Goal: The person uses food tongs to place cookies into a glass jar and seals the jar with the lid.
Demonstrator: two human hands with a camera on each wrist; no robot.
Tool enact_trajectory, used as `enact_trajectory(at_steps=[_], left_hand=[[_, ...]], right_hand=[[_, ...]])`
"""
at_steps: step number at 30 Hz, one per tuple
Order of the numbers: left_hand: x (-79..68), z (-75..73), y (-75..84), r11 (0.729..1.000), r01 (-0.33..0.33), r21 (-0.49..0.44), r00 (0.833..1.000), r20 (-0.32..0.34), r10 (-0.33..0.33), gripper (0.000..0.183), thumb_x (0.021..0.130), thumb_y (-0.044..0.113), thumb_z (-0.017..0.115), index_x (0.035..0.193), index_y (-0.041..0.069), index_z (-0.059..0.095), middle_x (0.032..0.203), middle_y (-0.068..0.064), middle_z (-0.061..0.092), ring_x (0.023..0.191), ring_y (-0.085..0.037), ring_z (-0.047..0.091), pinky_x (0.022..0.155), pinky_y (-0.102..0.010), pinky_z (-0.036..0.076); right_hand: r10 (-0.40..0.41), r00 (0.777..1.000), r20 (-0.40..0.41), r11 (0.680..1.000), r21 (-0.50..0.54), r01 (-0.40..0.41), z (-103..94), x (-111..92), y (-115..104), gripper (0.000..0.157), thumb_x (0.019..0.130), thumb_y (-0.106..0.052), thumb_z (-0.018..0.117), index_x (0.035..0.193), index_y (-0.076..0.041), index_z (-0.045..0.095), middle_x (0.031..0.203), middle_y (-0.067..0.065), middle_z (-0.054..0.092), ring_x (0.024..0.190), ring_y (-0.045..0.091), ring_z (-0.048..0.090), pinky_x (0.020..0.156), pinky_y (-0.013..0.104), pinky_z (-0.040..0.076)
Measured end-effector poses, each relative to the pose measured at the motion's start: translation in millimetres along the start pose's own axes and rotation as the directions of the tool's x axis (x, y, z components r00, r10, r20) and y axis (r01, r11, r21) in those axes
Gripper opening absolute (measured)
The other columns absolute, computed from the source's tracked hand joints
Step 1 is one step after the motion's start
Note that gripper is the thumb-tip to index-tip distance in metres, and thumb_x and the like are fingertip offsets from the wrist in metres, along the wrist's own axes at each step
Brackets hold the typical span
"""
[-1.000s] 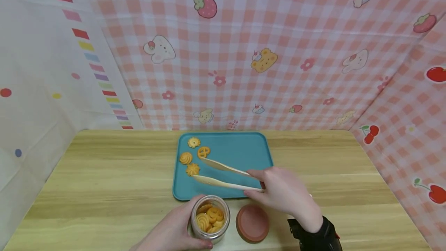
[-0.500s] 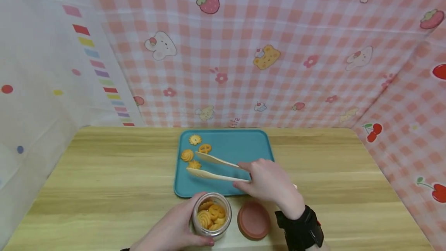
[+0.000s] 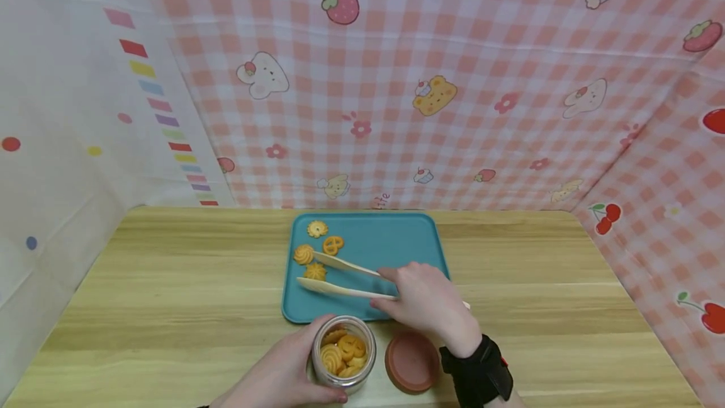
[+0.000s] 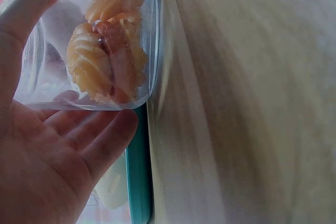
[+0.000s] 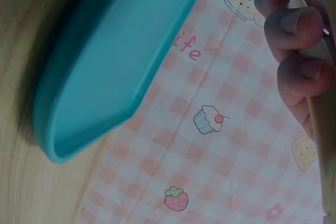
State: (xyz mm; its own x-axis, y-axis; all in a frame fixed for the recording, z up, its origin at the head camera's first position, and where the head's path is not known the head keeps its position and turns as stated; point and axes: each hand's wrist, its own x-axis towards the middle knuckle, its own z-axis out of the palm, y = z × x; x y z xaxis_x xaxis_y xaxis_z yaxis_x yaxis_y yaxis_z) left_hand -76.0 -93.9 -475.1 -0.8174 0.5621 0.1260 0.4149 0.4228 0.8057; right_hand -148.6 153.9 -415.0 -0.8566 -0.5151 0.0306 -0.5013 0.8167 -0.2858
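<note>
My left hand (image 3: 283, 364) grips a clear glass jar (image 4: 144, 40) from its left side; inside lie several cookies (image 3: 342, 356). In my right hand (image 3: 427, 301) is a pair of pale wooden tongs (image 3: 340, 289), its two arms spread apart. The tong tips reach over the left part of a teal tray (image 3: 391, 238), one on each side of a star-shaped cookie (image 3: 314, 271). Close by on the tray are a swirl cookie (image 3: 303, 254), a pretzel-shaped cookie (image 3: 333, 245) and a flower-shaped cookie (image 3: 317, 228). The right wrist view shows curled fingers (image 5: 307, 77) around the tongs.
A round reddish-brown lid (image 3: 413, 362) lies on the wooden table (image 3: 187, 294) to the right of the jar, below my right forearm. Pink checked cloth (image 3: 368, 80) hangs behind the table, with more cloth along both sides.
My right hand has moved left with the tongs, carrying their tips from beside the cookies to around the star-shaped one. The left hand and jar stay nearly in place.
</note>
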Motion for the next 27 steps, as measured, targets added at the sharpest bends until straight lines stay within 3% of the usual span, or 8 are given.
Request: enact_trajectory(at_steps=[11,19,27], left_hand=[[0.9,-0.8,1.2,1.0,-0.004,-0.009,1.0,0.008,0.004,0.086,0.066,0.049,0.083,0.139,0.033,0.041,0.126,0.015,0.055,0.112,-0.006,0.053,0.097,-0.032,0.043],[0.6,-0.9,-0.8,1.0,-0.008,0.008,1.0,0.004,0.008,0.086,0.065,0.048,0.084,0.138,0.033,0.041,0.126,0.015,0.055,0.112,-0.005,0.053,0.097,-0.032,0.043],[0.3,-1.1,0.9,1.0,-0.009,0.0,1.0,0.004,0.009,0.086,0.065,0.048,0.084,0.138,0.033,0.041,0.125,0.015,0.056,0.112,-0.005,0.053,0.097,-0.032,0.043]], right_hand=[[-0.007,1.0,-0.029,1.0,-0.007,0.007,5.7,1.8,0.9,0.049,0.083,-0.049,0.068,0.118,-0.015,0.071,0.077,-0.002,0.066,0.058,0.004,0.048,0.05,0.022,0.039],[-0.021,0.999,-0.044,1.0,-0.024,0.02,7.1,3.1,0.6,0.047,0.083,-0.049,0.068,0.115,-0.015,0.072,0.06,-0.012,0.05,0.054,0.003,0.045,0.047,0.023,0.037],[-0.027,0.998,-0.061,0.999,-0.031,0.025,7.7,2.1,0.0,0.044,0.084,-0.048,0.068,0.113,-0.016,0.073,0.055,-0.013,0.043,0.051,0.003,0.043,0.044,0.023,0.034]])
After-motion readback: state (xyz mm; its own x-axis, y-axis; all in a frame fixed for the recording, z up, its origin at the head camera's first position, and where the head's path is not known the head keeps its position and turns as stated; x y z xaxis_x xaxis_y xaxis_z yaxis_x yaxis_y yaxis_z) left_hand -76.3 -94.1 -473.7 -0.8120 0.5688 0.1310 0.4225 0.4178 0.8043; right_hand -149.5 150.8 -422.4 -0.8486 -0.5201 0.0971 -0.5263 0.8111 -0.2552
